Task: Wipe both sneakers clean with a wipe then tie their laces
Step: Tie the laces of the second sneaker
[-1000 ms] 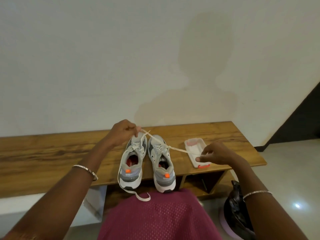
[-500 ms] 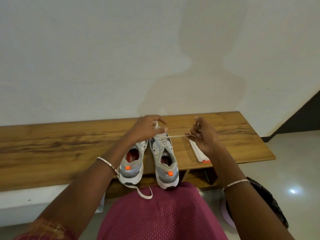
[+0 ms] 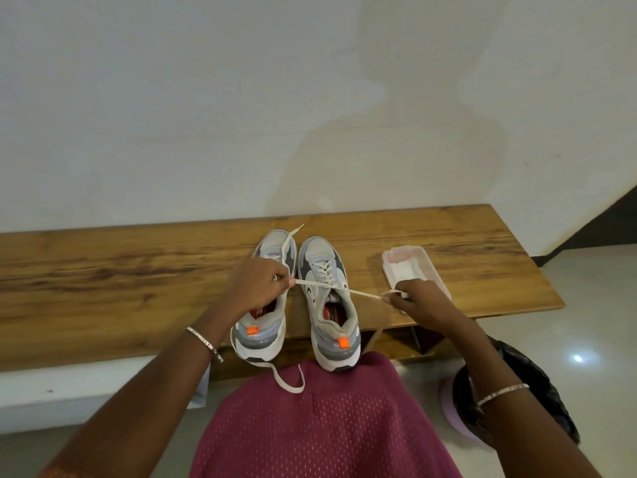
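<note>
Though pulled taut, flat white lace (image 3: 358,292).

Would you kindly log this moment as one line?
step: tying right sneaker | left hand: lace end | right hand: lace end | left sneaker: untied

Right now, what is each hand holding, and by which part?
Both hold the right sneaker's lace. The left hand pinches one free end at; the right hand pinches the other at, pulled apart over the tongue.
</note>
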`<state>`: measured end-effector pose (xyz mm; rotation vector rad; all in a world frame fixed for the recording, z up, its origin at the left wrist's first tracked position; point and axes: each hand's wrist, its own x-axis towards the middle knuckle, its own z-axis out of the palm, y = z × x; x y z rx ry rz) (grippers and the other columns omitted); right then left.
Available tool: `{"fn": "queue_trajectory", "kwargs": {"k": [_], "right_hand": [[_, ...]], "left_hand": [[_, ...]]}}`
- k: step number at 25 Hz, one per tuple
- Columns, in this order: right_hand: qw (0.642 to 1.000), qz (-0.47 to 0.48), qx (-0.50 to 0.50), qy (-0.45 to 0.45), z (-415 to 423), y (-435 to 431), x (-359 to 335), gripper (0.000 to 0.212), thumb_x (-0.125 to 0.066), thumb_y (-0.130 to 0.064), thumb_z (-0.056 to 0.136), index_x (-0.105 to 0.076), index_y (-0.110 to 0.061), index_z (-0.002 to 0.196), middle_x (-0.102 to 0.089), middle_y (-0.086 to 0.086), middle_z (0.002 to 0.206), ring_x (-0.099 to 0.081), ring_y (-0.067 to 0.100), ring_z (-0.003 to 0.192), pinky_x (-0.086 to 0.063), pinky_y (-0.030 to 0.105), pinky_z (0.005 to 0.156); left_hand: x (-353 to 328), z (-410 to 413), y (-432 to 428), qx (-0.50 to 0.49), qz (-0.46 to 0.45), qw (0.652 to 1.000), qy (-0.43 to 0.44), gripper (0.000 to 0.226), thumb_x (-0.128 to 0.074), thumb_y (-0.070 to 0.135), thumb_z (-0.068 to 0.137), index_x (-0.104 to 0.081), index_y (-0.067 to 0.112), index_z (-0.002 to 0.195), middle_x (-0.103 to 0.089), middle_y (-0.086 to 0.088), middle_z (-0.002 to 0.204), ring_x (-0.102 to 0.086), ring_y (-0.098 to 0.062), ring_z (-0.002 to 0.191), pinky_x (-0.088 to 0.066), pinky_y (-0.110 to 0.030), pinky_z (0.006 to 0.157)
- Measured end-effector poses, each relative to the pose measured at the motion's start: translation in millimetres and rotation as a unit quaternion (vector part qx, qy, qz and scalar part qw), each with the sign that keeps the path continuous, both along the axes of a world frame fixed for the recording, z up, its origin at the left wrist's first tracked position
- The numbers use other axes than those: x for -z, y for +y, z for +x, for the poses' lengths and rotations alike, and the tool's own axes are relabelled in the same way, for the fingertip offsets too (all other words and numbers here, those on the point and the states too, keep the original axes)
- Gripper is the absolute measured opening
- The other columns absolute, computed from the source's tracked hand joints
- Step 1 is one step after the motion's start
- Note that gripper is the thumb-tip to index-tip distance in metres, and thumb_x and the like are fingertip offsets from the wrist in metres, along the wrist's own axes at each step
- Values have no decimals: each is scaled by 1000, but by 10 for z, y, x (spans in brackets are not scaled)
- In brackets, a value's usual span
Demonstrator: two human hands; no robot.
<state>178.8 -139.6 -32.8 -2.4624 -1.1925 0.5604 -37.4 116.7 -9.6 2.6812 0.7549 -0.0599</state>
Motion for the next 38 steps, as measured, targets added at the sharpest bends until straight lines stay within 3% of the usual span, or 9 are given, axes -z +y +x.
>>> {"fn": "queue_trajectory", "kwargs": {"k": [8,12,14,16,19,21,26,31,38], "right_hand": [[987,25,109,-111,-319,116,222,24,-57,-26,95,-51,-14,75,-52,-2,64,-49,15,59,-32,27,52],[992,46,114,-16,-404,137,176,27,-65,-22,87,-56,-13,63,-50,-3,56,-45,10,53,-34,24,49],[993,56,101,32,-435,132,104,11,-71,-22,80,-63,-15,77,-60,-4,70,-57,12,63,-47,28,57],[981,110,122,105,-499,207,0,25,-75,-20,79,-62,-19,101,-64,-7,92,-63,11,81,-51,27,69],[974,140,105,141,-626,489,-44,27,-72,-31,87,-64,-21,110,-67,-9,100,-63,5,90,-51,21,75],[982,124,95,105,-691,645,50,26,-69,-36,90,-69,-16,107,-70,-5,99,-65,9,91,-55,28,79],[972,164,153,74,-754,724,150,12,-77,-24,84,-71,-13,82,-70,-2,78,-64,13,76,-55,36,71],[976,140,153,71,-731,746,191,15,-66,-19,93,-63,-10,81,-64,1,76,-58,18,73,-42,30,64],[963,157,207,66,-851,831,285,7,-55,-8,96,-55,-11,90,-63,5,82,-60,23,80,-46,37,67]], "left_hand": [[255,5,-174,-90,76,990,-82,26,-59,31,98,-74,20,80,-53,5,64,-51,-16,60,-32,-26,55],[197,-74,-226,29,98,988,-114,34,-63,44,87,-74,21,64,-64,6,73,-54,-14,74,-42,-29,62],[132,-125,-306,80,80,988,-106,56,-48,65,89,-78,22,67,-72,8,83,-60,-13,83,-50,-33,69],[88,-65,-438,27,31,993,-110,64,-37,70,94,-73,22,72,-70,5,76,-62,-12,74,-53,-36,66],[122,183,-551,-82,-55,982,-159,30,-51,44,101,-63,17,102,-71,0,88,-66,-16,80,-56,-40,73],[199,312,-619,-80,-83,986,-117,24,-54,30,102,-61,13,117,-71,-5,104,-67,-21,96,-55,-41,84],[390,404,-683,-138,-104,978,-120,11,-61,23,98,-64,12,98,-68,-4,97,-64,-23,94,-51,-37,80],[424,452,-813,-160,-35,979,-118,9,-54,12,98,-55,7,105,-69,-14,102,-66,-33,97,-36,-32,69],[460,525,-1073,-267,-22,955,-125,25,-55,11,97,-52,3,120,-69,-17,111,-68,-37,102,-51,-42,75]]}}
